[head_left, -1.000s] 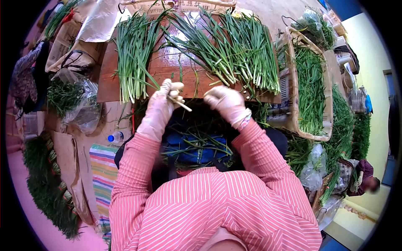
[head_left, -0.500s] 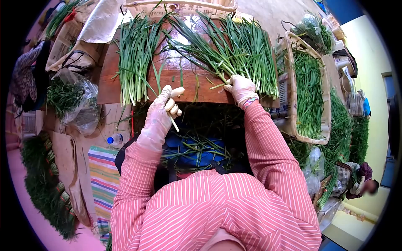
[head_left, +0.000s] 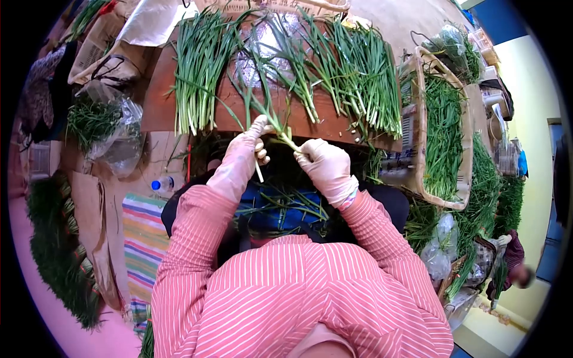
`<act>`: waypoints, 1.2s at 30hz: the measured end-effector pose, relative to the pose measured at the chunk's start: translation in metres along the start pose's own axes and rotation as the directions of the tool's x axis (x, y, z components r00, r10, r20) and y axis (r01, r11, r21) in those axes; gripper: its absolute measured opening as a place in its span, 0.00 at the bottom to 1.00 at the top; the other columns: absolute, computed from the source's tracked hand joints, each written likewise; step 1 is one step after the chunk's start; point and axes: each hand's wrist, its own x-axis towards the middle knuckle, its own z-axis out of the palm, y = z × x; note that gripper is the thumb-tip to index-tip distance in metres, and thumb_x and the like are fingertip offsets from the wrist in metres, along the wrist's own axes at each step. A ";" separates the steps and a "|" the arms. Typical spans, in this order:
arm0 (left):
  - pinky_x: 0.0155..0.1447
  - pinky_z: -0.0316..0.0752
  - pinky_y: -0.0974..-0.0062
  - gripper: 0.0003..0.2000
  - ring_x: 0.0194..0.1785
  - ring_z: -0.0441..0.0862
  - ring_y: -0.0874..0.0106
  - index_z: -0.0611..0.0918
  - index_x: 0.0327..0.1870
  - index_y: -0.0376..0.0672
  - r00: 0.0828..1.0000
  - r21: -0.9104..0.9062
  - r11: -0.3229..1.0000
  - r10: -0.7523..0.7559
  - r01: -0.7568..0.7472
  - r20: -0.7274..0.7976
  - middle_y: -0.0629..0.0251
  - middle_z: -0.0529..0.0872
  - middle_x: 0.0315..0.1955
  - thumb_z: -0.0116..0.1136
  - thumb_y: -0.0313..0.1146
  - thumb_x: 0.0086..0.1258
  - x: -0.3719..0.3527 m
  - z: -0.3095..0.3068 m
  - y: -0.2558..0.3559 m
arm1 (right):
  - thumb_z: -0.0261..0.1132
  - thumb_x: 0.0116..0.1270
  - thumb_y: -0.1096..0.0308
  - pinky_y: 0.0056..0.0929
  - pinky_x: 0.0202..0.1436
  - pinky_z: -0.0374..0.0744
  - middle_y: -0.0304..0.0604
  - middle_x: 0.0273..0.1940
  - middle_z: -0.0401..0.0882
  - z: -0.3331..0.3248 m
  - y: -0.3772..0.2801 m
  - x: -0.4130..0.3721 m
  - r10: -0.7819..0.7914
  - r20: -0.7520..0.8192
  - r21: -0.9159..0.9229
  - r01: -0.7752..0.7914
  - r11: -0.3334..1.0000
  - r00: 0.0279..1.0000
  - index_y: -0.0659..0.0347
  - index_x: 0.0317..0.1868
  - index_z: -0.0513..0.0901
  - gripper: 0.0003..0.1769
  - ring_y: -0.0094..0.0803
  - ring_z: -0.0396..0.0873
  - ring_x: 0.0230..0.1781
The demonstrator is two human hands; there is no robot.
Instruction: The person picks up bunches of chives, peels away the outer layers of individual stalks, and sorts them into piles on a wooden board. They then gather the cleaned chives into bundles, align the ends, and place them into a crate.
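My left hand [head_left: 243,156], in a pale glove, is closed on a garlic chive stalk whose white end [head_left: 259,173] pokes out below the fingers. Just to the right, my gloved right hand [head_left: 327,167] pinches the base of a few garlic chives [head_left: 285,138]. Their leaves run up and left past my left fingertips, over the front edge of the wooden board [head_left: 161,113]. A thick row of garlic chives [head_left: 200,77] lies on the board's left side, another pile [head_left: 373,83] on its right. Between them rests a small loose bunch [head_left: 301,89].
At right stands a beige crate [head_left: 422,137] filled with greens. A plastic bag of greens [head_left: 107,134] and a capped bottle [head_left: 162,184] are at left. Trimmed leaves lie on blue material [head_left: 277,209] at my lap. Another person [head_left: 514,262] is at far right.
My right hand has come down and left from the right pile, bringing a few garlic chives beside my left hand. A small bunch now lies apart in the middle of the board.
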 end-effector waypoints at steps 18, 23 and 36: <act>0.26 0.63 0.79 0.11 0.15 0.59 0.83 0.82 0.43 0.40 0.970 -0.126 0.975 0.200 -0.183 0.140 0.80 0.61 0.12 0.56 0.38 0.70 0.015 -0.014 0.003 | 0.64 0.62 0.52 0.33 0.40 0.76 0.44 0.28 0.84 0.023 0.039 -0.029 0.561 0.628 -0.295 -0.502 0.813 0.539 0.60 0.34 0.83 0.17 0.33 0.81 0.30; 0.25 0.61 0.81 0.12 0.15 0.60 0.83 0.81 0.44 0.40 0.939 -0.095 0.992 0.107 -0.080 0.327 0.81 0.62 0.12 0.55 0.39 0.71 0.011 -0.005 -0.007 | 0.52 0.72 0.47 0.17 0.31 0.69 0.33 0.32 0.82 0.008 0.023 0.004 0.217 0.777 0.536 -0.802 0.264 0.590 0.62 0.41 0.83 0.25 0.19 0.74 0.27; 0.26 0.64 0.81 0.12 0.15 0.59 0.84 0.83 0.44 0.38 0.949 0.120 0.950 0.269 -0.289 0.164 0.79 0.62 0.11 0.54 0.38 0.71 0.004 -0.001 0.001 | 0.62 0.61 0.52 0.31 0.36 0.77 0.47 0.27 0.84 0.039 0.038 -0.021 0.322 0.761 0.220 -0.691 0.688 0.563 0.63 0.30 0.84 0.20 0.36 0.80 0.27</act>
